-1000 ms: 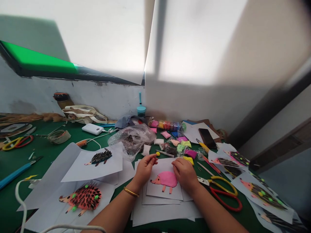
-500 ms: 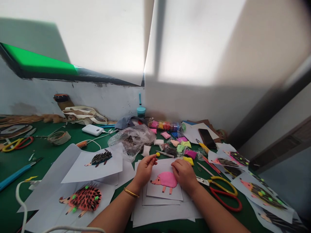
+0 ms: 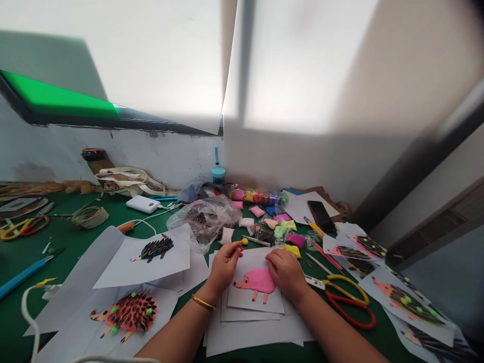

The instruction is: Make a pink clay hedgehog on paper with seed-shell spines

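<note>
Little has moved since the earlier frame bar slight camera drift: pink hedgehog (image 3: pixel 260 281) still on its white paper stack (image 3: pixel 251 335) on the green tabletop (image 3: pixel 75 242), left hand (image 3: pixel 226 264) up-left of it, fingertips pinched near a yellow ball (image 3: pixel 245 241), contents unclear, right hand (image 3: pixel 287 272) curled at its upper right, can't tell if gripping. Around the hedgehog: packets (image 3: pixel 295 239) and clear bag (image 3: pixel 215 214) beyond, scissors (image 3: pixel 328 287) right, spiny-hedgehog sheets (image 3: pixel 136 315) both sides. Behind it: scuffed pale wall (image 3: pixel 170 156), dark ledge (image 3: pixel 151 126), white sheeting (image 3: pixel 159 60) above with light patches, green strip (image 3: pixel 56 98) far left.
</note>
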`<action>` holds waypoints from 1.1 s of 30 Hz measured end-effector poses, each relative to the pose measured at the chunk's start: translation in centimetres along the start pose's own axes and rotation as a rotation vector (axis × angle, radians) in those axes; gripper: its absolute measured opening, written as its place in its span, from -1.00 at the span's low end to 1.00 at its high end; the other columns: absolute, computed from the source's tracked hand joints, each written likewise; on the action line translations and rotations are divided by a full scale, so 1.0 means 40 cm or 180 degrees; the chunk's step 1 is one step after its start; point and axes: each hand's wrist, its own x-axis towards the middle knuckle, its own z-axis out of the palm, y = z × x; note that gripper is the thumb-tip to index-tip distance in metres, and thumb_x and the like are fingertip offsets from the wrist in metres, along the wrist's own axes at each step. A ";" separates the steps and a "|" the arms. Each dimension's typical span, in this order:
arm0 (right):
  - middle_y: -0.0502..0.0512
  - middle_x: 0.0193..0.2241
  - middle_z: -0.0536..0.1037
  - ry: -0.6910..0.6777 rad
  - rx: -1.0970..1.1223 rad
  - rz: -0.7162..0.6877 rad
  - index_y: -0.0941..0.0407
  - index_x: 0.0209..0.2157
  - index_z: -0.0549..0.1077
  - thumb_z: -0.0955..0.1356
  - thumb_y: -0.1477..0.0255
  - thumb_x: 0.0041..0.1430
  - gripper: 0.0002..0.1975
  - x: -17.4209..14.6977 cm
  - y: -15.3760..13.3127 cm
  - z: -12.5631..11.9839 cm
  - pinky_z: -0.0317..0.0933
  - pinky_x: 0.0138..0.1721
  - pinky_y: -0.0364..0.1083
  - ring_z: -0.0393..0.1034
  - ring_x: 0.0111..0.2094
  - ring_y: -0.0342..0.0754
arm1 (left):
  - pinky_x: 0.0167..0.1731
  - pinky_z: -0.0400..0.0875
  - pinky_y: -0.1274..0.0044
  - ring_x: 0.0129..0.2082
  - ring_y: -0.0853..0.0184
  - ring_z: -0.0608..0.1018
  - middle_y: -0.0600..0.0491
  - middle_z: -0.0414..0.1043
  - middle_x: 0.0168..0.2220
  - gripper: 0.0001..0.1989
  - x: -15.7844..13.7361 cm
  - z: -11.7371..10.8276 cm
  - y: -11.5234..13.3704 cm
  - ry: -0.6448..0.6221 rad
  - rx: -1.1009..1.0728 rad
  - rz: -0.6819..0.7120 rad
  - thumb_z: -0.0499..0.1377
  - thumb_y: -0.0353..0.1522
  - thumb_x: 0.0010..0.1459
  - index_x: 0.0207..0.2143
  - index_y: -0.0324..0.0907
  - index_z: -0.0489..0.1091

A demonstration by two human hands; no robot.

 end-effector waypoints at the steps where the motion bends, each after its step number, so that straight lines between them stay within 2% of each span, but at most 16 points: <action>1: 0.11 -0.34 0.48 -0.0007 0.0003 0.0006 0.11 -0.32 0.47 0.24 0.54 0.19 -0.82 0.000 0.000 0.000 0.06 -0.15 -0.05 0.30 -0.24 -0.02 | -0.35 0.39 0.53 -0.42 0.36 0.49 0.01 0.46 -0.35 -0.70 -0.001 -0.002 0.003 -0.0007 0.0029 -0.0058 0.10 -0.19 0.16 -0.20 -0.17 0.48; 3: 0.11 -0.34 0.48 -0.0011 0.0004 0.0019 0.11 -0.31 0.47 0.23 0.53 0.19 -0.82 -0.001 0.000 0.000 0.06 -0.15 -0.04 0.31 -0.24 -0.02 | -0.46 0.34 0.55 -0.52 0.39 0.43 0.05 0.40 -0.50 -0.66 -0.003 -0.006 0.008 -0.0055 0.0102 -0.0164 0.05 -0.15 0.18 -0.31 -0.20 0.48; 5: 0.11 -0.34 0.48 0.0002 -0.0006 0.0016 0.10 -0.32 0.47 0.23 0.53 0.19 -0.82 -0.001 0.001 0.003 0.07 -0.15 -0.04 0.31 -0.25 -0.02 | -0.50 0.30 0.57 -0.55 0.39 0.40 0.07 0.36 -0.55 -0.65 -0.005 -0.009 0.011 -0.0044 0.0120 -0.0216 0.06 -0.13 0.17 -0.36 -0.21 0.47; 9: 0.11 -0.35 0.48 0.0038 -0.0016 0.0012 0.10 -0.31 0.47 0.23 0.52 0.19 -0.81 -0.003 0.005 0.008 0.07 -0.15 -0.04 0.31 -0.25 -0.02 | -0.35 0.37 0.54 -0.37 0.33 0.47 0.01 0.45 -0.36 -0.72 -0.004 -0.004 0.010 0.0160 0.0017 -0.0129 0.20 -0.17 0.06 -0.30 -0.18 0.45; 13: 0.10 -0.33 0.48 -0.0004 -0.0006 0.0024 0.10 -0.31 0.47 0.23 0.51 0.20 -0.82 -0.003 0.006 0.007 0.07 -0.14 -0.04 0.31 -0.24 -0.02 | -0.23 0.39 0.48 -0.30 0.30 0.52 -0.02 0.48 -0.26 -0.70 -0.001 0.003 0.011 0.0078 -0.0296 -0.0278 0.17 -0.19 0.09 -0.19 -0.18 0.41; 16: 0.10 -0.33 0.47 -0.0022 -0.0014 0.0016 0.10 -0.30 0.47 0.23 0.51 0.20 -0.81 -0.003 0.005 0.005 0.07 -0.15 -0.04 0.31 -0.25 -0.03 | -0.32 0.38 0.51 -0.39 0.34 0.51 0.01 0.47 -0.35 -0.68 -0.003 -0.001 0.017 0.0035 -0.0326 -0.0354 0.14 -0.15 0.12 -0.22 -0.20 0.42; 20: 0.10 -0.35 0.48 0.0004 -0.0041 -0.0011 0.10 -0.30 0.48 0.23 0.51 0.19 -0.81 -0.003 0.007 0.006 0.07 -0.16 -0.05 0.31 -0.26 -0.03 | -0.52 0.27 0.57 -0.57 0.42 0.38 0.09 0.35 -0.55 -0.59 -0.005 -0.014 0.023 0.0172 -0.0256 -0.0274 0.01 -0.07 0.18 -0.42 -0.21 0.41; 22: 0.10 -0.35 0.47 0.0014 -0.0036 -0.0013 0.10 -0.31 0.48 0.23 0.51 0.19 -0.81 -0.003 0.008 0.007 0.07 -0.16 -0.05 0.31 -0.26 -0.03 | -0.48 0.28 0.57 -0.54 0.41 0.40 0.08 0.37 -0.53 -0.61 -0.002 -0.017 0.022 0.0366 -0.0281 -0.0213 0.01 -0.08 0.19 -0.42 -0.20 0.38; 25: 0.10 -0.34 0.47 0.0004 -0.0003 -0.0001 0.10 -0.30 0.48 0.23 0.50 0.20 -0.81 -0.004 0.011 0.008 0.07 -0.15 -0.05 0.30 -0.25 -0.03 | -0.31 0.34 0.53 -0.37 0.34 0.50 0.04 0.45 -0.40 -0.71 0.006 -0.015 0.019 0.0557 -0.0387 -0.0131 0.12 -0.13 0.13 -0.28 -0.18 0.36; 27: 0.10 -0.34 0.47 -0.0015 0.0005 0.0022 0.10 -0.30 0.48 0.23 0.50 0.20 -0.81 -0.004 0.011 0.009 0.07 -0.15 -0.05 0.30 -0.25 -0.03 | -0.25 0.35 0.50 -0.32 0.31 0.52 0.03 0.46 -0.36 -0.70 0.010 -0.012 0.017 0.0600 -0.0466 -0.0137 0.16 -0.16 0.10 -0.20 -0.16 0.33; 30: 0.10 -0.34 0.48 -0.0028 -0.0003 0.0062 0.10 -0.30 0.48 0.23 0.49 0.21 -0.81 -0.004 0.012 0.009 0.07 -0.15 -0.05 0.31 -0.25 -0.03 | -0.36 0.35 0.53 -0.42 0.37 0.48 0.06 0.43 -0.40 -0.72 0.012 -0.009 0.013 0.0581 -0.0501 -0.0244 0.12 -0.16 0.12 -0.21 -0.16 0.30; 33: 0.11 -0.34 0.48 -0.0025 0.0014 0.0048 0.10 -0.30 0.48 0.23 0.49 0.21 -0.81 -0.004 0.012 0.009 0.07 -0.15 -0.05 0.31 -0.24 -0.02 | -0.42 0.31 0.56 -0.46 0.40 0.43 0.07 0.41 -0.43 -0.76 0.008 -0.009 0.004 0.0428 -0.0223 -0.0230 0.10 -0.18 0.14 -0.30 -0.17 0.31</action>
